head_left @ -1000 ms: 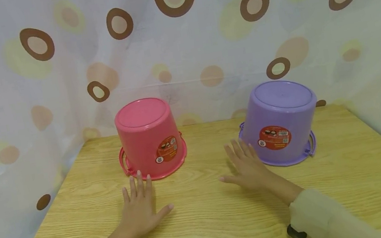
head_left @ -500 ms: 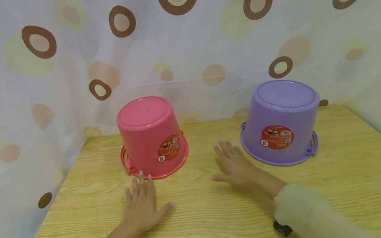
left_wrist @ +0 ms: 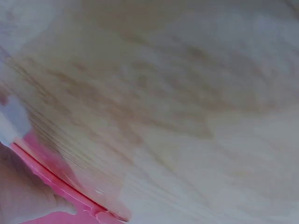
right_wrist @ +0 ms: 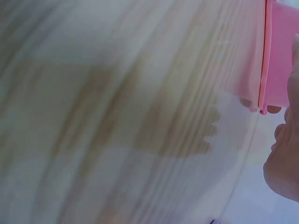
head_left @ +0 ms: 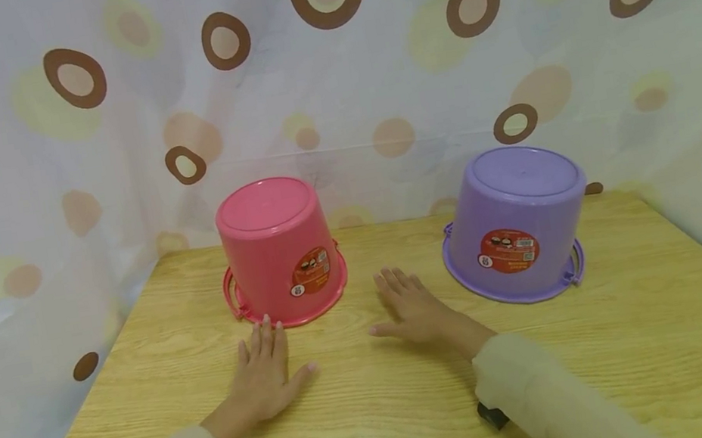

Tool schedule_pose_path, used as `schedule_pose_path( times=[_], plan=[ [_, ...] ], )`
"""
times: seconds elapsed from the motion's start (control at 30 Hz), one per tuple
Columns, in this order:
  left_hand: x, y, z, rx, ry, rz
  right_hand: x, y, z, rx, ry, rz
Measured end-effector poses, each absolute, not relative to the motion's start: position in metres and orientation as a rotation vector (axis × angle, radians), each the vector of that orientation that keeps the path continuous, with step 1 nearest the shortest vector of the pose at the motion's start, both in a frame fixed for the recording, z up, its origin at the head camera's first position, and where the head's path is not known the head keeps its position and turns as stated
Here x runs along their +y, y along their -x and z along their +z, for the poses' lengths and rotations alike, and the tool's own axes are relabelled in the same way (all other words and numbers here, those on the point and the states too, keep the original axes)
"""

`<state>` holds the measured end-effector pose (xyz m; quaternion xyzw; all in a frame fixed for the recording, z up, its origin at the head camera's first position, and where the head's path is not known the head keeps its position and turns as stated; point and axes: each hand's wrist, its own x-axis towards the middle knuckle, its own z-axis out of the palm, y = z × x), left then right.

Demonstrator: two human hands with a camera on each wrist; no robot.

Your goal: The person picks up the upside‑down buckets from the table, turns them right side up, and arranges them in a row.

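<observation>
A pink bucket [head_left: 255,265] stands upside down on the wooden table at left, its bottom facing up and a red round label on its side. To the right a purple bucket [head_left: 548,226] is turned over the same way. My left hand [head_left: 258,384] lies palm down with fingers straight, its fingertips at the front rim of the pink bucket; whether they touch it I cannot tell. Between the two buckets, apart from both, is my right hand [head_left: 416,317], palm down, fingers extended and holding nothing. In the right wrist view, the pink bucket [right_wrist: 282,56] appears beyond that hand.
The wooden table [head_left: 355,417] reaches back to a white curtain [head_left: 331,92] with brown and beige spots, which also hangs along both sides. A small black object [head_left: 492,415] shows beneath the right sleeve [head_left: 536,389].
My right hand has moved left, from in front of the purple bucket into the space between the buckets. The left hand has barely shifted, and both buckets stay in place.
</observation>
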<state>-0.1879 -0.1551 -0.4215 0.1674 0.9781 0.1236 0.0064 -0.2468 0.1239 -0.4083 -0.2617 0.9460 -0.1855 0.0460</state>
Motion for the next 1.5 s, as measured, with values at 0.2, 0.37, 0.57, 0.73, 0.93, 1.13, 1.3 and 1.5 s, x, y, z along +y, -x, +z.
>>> schedule_pose_path(
  times=[0.2, 0.37, 0.57, 0.73, 0.93, 1.13, 1.3, 1.5],
  plan=[
    [-0.159, 0.194, -0.425, 3.049, -0.542, 0.361, 0.113, 0.249, -0.406, 2.854, 0.809, -0.532],
    [-0.161, 0.195, -0.426, 3.032, -0.544, 0.374, 0.102, 0.249, -0.404, 2.827, 0.815, -0.489],
    [-0.160, 0.195, -0.425, 3.027, -0.535, 0.387, 0.092, 0.251, -0.408, 2.805, 0.815, -0.442],
    [-0.159, 0.196, -0.426, 3.020, -0.522, 0.387, 0.085, 0.252, -0.411, 2.788, 0.804, -0.420],
    [-0.159, 0.196, -0.424, 3.003, -0.514, 0.379, 0.080, 0.253, -0.410, 2.787, 0.799, -0.413],
    [-0.160, 0.196, -0.420, 3.006, -0.512, 0.384, 0.075, 0.254, -0.412, 2.776, 0.808, -0.399],
    [-0.162, 0.197, -0.421, 3.001, -0.496, 0.369, 0.069, 0.258, -0.413, 2.771, 0.802, -0.364],
    [-0.162, 0.199, -0.421, 2.991, -0.479, 0.370, 0.065, 0.259, -0.410, 2.758, 0.791, -0.319]
  ],
)
